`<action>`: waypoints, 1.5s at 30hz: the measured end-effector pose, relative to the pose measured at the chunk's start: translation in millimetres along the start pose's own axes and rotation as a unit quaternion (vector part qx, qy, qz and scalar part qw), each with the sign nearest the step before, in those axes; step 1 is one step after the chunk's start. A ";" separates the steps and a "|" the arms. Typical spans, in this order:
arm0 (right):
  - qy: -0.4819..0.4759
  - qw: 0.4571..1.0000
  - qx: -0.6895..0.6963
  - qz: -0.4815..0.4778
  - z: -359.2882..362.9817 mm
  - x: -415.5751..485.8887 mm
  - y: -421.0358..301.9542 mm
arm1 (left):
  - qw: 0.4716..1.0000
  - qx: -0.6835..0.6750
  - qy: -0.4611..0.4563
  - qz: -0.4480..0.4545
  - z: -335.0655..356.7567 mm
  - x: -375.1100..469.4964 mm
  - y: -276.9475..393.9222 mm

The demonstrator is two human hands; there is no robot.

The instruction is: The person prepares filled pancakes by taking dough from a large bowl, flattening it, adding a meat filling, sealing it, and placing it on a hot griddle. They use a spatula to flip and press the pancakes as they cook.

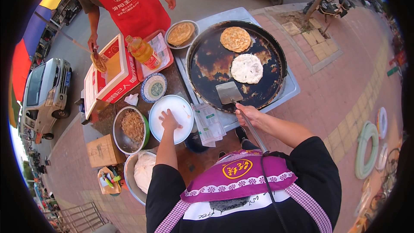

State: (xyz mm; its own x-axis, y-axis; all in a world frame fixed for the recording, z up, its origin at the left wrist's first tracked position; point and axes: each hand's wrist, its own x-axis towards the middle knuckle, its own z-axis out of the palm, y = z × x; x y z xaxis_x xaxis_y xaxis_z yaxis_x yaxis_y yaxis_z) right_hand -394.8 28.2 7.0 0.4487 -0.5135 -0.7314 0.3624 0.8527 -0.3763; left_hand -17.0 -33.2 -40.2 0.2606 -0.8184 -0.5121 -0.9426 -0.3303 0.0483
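Observation:
My right hand (248, 116) grips the long handle of a metal spatula (229, 92), whose flat blade is over the near edge of a large round griddle pan (207, 85). In that pan, a pale, floury flatbread (246, 69) lies beyond the blade. Farther back is a browned flatbread (235, 39). Fingers spread, my left hand (169, 119) is over a white round dish (173, 136) with a pale blue rim and holds nothing. Whether its fingertips touch the dish I cannot tell.
Left of the dish are a bowl of brown filling (132, 126) and a basin of dough (144, 173). Behind stand a patterned bowl (153, 88), an oil bottle (143, 51) and cooked flatbreads (181, 33). A person in a red apron (132, 9) holds a flatbread in tongs above a foam box (111, 71).

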 end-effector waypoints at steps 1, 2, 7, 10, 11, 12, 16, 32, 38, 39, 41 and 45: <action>0.024 0.999 0.015 -0.021 -0.3 4.4 -2.0 | 1.000 0.000 0.006 -0.002 0.5 -0.4 0.1; 0.048 0.997 0.030 -0.043 -1.5 9.0 -6.5 | 1.000 0.000 0.012 -0.003 2.3 -1.5 1.2; 0.106 0.988 0.024 -0.114 -43.3 22.6 -57.2 | 1.000 0.003 0.013 -0.005 3.9 1.7 -5.1; 0.128 0.983 -0.024 -0.128 -74.6 2.8 -102.5 | 1.000 0.006 0.010 -0.005 6.9 2.8 0.1; 0.147 0.984 -0.031 -0.097 -83.0 -6.0 -115.7 | 1.000 0.011 0.007 -0.007 7.0 4.7 -0.2; 0.134 0.986 -0.058 -0.075 -87.3 -18.1 -122.3 | 1.000 0.017 0.005 -0.011 6.8 6.0 -3.2; 0.053 0.994 -0.093 0.003 -108.1 -55.6 -127.0 | 1.000 0.015 0.011 -0.011 6.8 2.8 -4.9; 0.092 0.989 -0.100 -0.056 -97.9 -81.8 -121.9 | 0.999 0.029 0.015 -0.005 5.9 0.6 -2.3; 0.164 0.979 -0.111 -0.037 -118.0 -48.2 -113.4 | 0.999 0.038 0.014 -0.010 4.3 1.7 0.3; 0.191 0.970 -0.144 -0.033 -109.7 -54.5 -108.0 | 0.999 0.039 0.013 -0.013 3.5 1.5 -3.6; 0.182 0.960 -0.213 -0.016 -110.7 -73.2 -110.2 | 0.999 0.033 0.011 -0.015 3.6 -0.8 -3.4; 0.244 0.698 -0.665 -0.110 -116.9 -85.2 -136.2 | 0.999 0.030 0.016 -0.011 2.6 1.2 0.4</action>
State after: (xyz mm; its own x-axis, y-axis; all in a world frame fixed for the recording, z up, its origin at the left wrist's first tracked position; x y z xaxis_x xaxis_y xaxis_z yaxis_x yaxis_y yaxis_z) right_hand -577.8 -33.0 54.1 0.0531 -0.8279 -0.5583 -0.8444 0.2612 -0.4676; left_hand -17.6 -33.1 -43.1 0.2880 -0.8263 -0.4840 -0.9469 -0.3213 -0.0149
